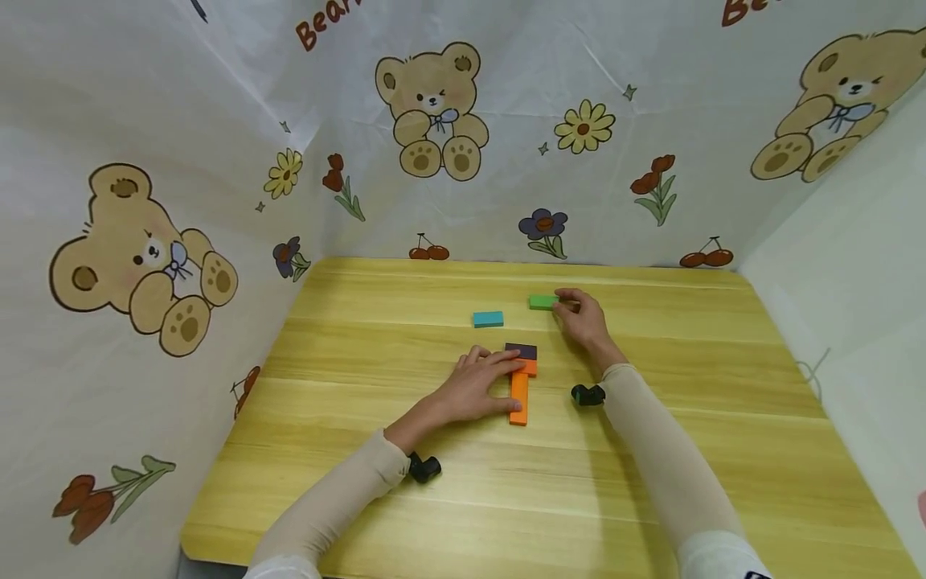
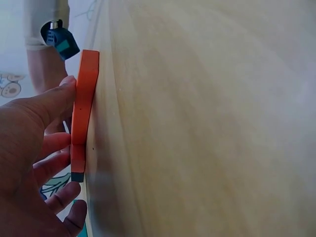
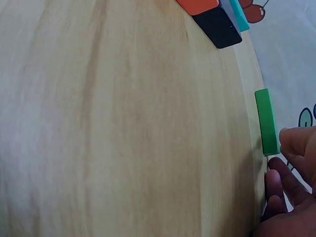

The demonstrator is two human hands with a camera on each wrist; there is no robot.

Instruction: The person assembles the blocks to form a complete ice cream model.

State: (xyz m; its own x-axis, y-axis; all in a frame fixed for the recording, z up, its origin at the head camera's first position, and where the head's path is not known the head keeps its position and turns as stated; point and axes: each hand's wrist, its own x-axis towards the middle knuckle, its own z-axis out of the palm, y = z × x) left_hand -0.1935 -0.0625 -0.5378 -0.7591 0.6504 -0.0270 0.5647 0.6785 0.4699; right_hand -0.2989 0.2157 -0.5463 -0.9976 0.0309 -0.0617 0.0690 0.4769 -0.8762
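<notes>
My left hand [image 1: 473, 388] lies over a row of blocks, its fingers spread and relaxed. The left thumb touches a long orange block [image 1: 518, 408]. Its index finger reaches over a shorter orange block [image 1: 530, 369] onto a dark block [image 1: 526, 351] at the far end; the left wrist view shows the orange pieces [image 2: 85, 108] in line. Farther back, my right hand [image 1: 583, 319] pinches the right end of a green block [image 1: 541, 302] between thumb and index finger. In the right wrist view the green block [image 3: 266, 121] stands on its narrow side, thumb at its near face.
A light blue block [image 1: 488, 319] lies alone, left of the green one. The wooden tabletop [image 1: 347, 354] ends at a hanging sheet [image 1: 506, 201] printed with bears and flowers. Each sleeve carries a small black camera [image 1: 588, 395] near the wrist.
</notes>
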